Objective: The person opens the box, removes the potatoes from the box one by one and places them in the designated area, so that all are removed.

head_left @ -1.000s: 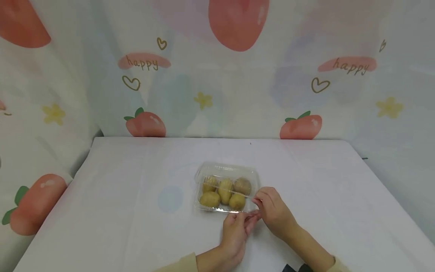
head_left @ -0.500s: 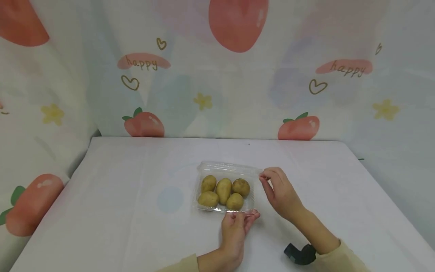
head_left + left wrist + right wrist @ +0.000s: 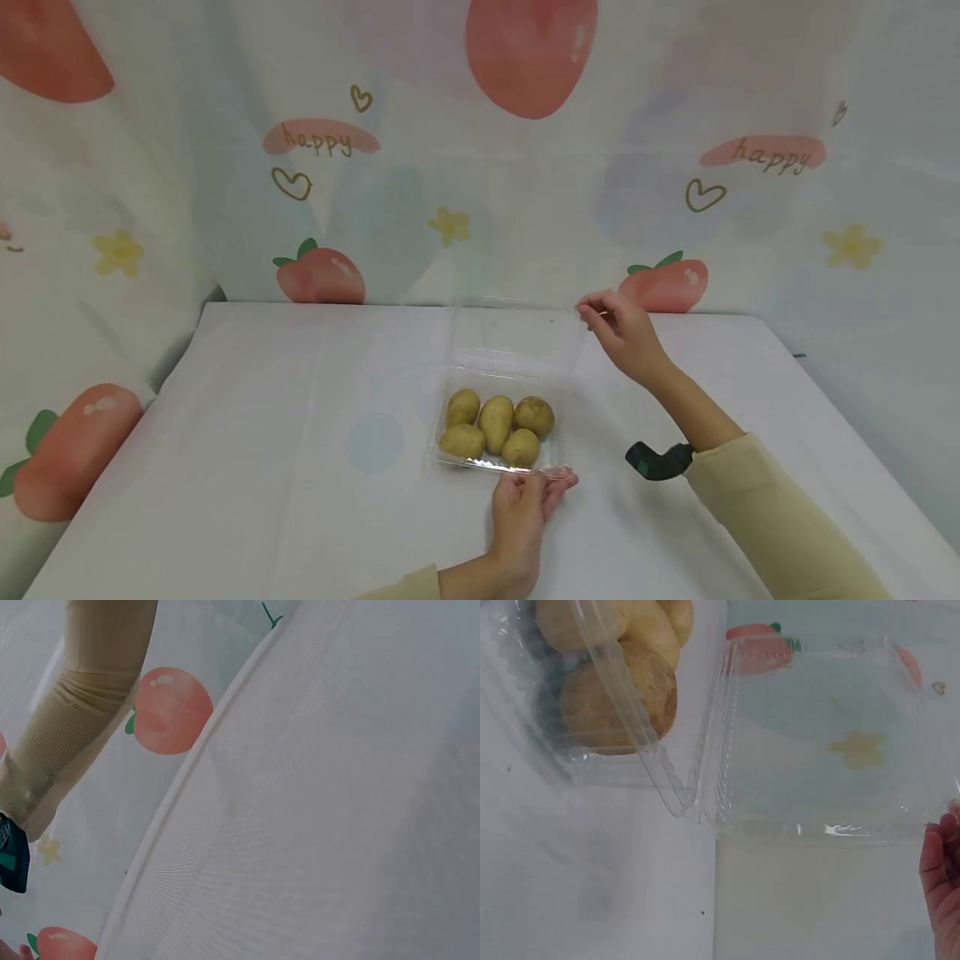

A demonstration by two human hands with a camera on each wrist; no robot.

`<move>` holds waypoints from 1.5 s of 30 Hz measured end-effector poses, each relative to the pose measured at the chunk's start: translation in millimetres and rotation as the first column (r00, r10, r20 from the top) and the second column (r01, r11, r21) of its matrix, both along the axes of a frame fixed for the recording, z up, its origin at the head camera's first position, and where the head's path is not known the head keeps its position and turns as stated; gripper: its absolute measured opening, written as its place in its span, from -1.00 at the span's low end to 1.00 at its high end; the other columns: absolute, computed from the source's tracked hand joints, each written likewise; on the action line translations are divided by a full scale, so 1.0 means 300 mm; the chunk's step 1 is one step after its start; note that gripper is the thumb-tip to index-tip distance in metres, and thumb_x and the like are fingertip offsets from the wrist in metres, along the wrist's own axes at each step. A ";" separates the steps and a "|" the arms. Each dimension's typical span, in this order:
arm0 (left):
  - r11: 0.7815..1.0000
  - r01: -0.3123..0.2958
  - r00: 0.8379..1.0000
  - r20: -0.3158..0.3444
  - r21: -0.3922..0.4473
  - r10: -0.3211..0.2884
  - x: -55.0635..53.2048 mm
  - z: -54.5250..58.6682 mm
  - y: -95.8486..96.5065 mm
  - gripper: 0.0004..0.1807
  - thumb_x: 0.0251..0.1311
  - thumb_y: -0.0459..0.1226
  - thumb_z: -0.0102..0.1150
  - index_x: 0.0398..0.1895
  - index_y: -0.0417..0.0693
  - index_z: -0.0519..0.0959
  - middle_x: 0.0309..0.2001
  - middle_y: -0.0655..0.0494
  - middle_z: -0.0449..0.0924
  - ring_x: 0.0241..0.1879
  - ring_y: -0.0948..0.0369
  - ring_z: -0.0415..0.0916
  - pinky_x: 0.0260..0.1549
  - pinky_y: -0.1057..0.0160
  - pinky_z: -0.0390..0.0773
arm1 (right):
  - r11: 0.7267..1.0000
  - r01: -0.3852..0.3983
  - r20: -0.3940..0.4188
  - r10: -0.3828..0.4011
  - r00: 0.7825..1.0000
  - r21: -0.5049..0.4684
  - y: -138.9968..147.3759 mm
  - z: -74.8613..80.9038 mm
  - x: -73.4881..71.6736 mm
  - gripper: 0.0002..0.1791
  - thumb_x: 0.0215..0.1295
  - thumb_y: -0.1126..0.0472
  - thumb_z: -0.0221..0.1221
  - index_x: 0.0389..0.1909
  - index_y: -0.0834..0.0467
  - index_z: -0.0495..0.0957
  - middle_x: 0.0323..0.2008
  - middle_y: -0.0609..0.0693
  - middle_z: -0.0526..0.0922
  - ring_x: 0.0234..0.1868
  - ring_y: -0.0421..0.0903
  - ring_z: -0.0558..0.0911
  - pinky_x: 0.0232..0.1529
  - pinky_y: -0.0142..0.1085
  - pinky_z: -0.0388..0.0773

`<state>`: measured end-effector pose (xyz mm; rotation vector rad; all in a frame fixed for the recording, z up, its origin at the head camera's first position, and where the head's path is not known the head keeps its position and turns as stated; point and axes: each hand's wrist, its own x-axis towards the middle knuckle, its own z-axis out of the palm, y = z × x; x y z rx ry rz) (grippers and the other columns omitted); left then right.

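Pinching lid (image 3: 516,337): right hand (image 3: 625,337); box rim (image 3: 480,466): left hand (image 3: 519,523).

Right grip (image 3: 626,340) raised, pinching; right forearm (image 3: 699,410) slanting; left grip (image 3: 519,523) lower, left wrist (image 3: 486,570) bent.

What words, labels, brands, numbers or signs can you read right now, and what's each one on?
"happy": left pink patch on the backdrop, head view.
"happy": right pink patch, same backdrop.
Clear container and potatoes: no lettering that I can make out.
Black wrist device: too small to tell if its green mark says anything.
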<state>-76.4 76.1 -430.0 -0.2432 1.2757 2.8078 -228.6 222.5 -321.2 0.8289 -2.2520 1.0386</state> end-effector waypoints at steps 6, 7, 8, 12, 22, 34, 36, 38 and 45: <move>1.000 0.015 0.999 0.038 -0.008 -0.015 0.007 0.002 0.004 -0.89 0.16 -0.47 -0.08 -0.28 -0.37 0.27 -0.28 -0.23 0.59 -0.27 0.05 0.61 -0.18 0.28 0.51 | 0.999 -0.001 0.105 0.004 0.994 -0.035 -0.037 0.063 -0.016 -0.89 0.20 0.55 0.03 -0.26 0.50 0.46 -0.45 0.27 0.49 -0.45 0.01 0.42 -0.42 -0.56 0.36; 1.000 0.016 0.999 0.047 -0.008 -0.016 0.007 0.001 0.004 -0.89 0.17 -0.47 -0.08 -0.28 -0.38 0.27 -0.29 -0.22 0.59 -0.28 0.06 0.61 -0.19 0.29 0.52 | 0.999 -0.004 0.113 0.009 0.994 -0.040 -0.044 0.070 -0.020 -0.89 0.21 0.55 0.02 -0.26 0.51 0.46 -0.45 0.28 0.49 -0.44 0.03 0.43 -0.41 -0.56 0.37; 1.000 0.016 0.998 0.056 -0.009 -0.016 0.007 0.000 0.004 -0.88 0.17 -0.47 -0.07 -0.28 -0.38 0.27 -0.29 -0.22 0.59 -0.28 0.06 0.61 -0.19 0.29 0.52 | 0.999 -0.001 0.128 0.006 0.992 -0.041 -0.046 0.069 -0.030 -0.88 0.21 0.55 0.02 -0.25 0.51 0.47 -0.44 0.29 0.50 -0.43 0.05 0.43 -0.40 -0.56 0.37; 1.000 0.014 0.997 0.079 -0.016 -0.013 0.004 0.002 -0.002 -0.89 0.17 -0.47 -0.04 -0.30 -0.36 0.28 -0.29 -0.23 0.60 -0.31 0.08 0.61 -0.21 0.30 0.53 | 0.999 0.010 0.226 -0.001 0.974 -0.038 -0.045 0.047 -0.095 -0.83 0.29 0.44 0.00 -0.20 0.47 0.48 -0.39 0.27 0.52 -0.39 0.02 0.46 -0.35 -0.56 0.41; 0.998 0.047 0.998 0.045 -0.040 -0.045 -0.005 -0.002 -0.016 -0.94 0.19 -0.48 0.00 -0.35 -0.39 0.40 -0.32 -0.23 0.60 -0.34 0.09 0.62 -0.25 0.30 0.55 | 0.975 0.162 0.635 -0.031 0.772 -0.149 -0.009 -0.056 -0.246 -0.55 0.31 0.11 0.06 0.08 0.34 0.44 -0.08 0.23 0.53 -0.05 0.02 0.50 0.04 -0.25 0.42; 0.990 0.081 0.990 0.127 -0.116 -0.066 -0.013 -0.004 -0.028 -0.91 0.20 -0.42 0.04 -0.33 -0.35 0.42 -0.39 -0.14 0.61 -0.37 0.09 0.62 -0.28 0.28 0.56 | 0.950 0.251 0.802 -0.002 0.597 -0.184 0.002 -0.170 -0.245 -0.52 0.28 0.22 0.11 0.15 0.38 0.36 0.05 0.28 0.47 0.00 -0.03 0.52 0.07 -0.23 0.38; 0.989 0.081 0.990 0.123 -0.126 -0.066 -0.014 -0.004 -0.029 -0.91 0.19 -0.42 0.04 -0.34 -0.34 0.42 -0.39 -0.14 0.61 -0.38 0.10 0.62 -0.28 0.29 0.56 | 0.944 0.274 0.827 0.000 0.562 -0.186 -0.003 -0.182 -0.243 -0.54 0.28 0.22 0.10 0.13 0.39 0.37 0.04 0.28 0.48 -0.03 -0.05 0.53 0.06 -0.24 0.39; 0.987 0.083 0.991 0.120 -0.139 -0.066 -0.014 -0.004 -0.029 -0.92 0.18 -0.41 0.04 -0.34 -0.32 0.42 -0.40 -0.14 0.62 -0.39 0.11 0.62 -0.30 0.29 0.56 | 0.934 0.298 0.847 0.008 0.532 -0.196 -0.007 -0.194 -0.244 -0.54 0.28 0.23 0.10 0.13 0.42 0.37 0.03 0.28 0.48 -0.05 -0.05 0.54 0.05 -0.25 0.39; 0.982 0.098 0.989 0.124 -0.163 -0.078 -0.015 -0.006 -0.029 -0.91 0.19 -0.39 0.04 -0.33 -0.30 0.42 -0.40 -0.11 0.62 -0.40 0.13 0.62 -0.33 0.31 0.57 | 0.919 0.360 0.882 -0.031 0.471 -0.160 -0.010 -0.215 -0.239 -0.56 0.29 0.21 0.10 0.12 0.36 0.40 0.05 0.25 0.48 -0.02 -0.04 0.52 0.02 -0.31 0.42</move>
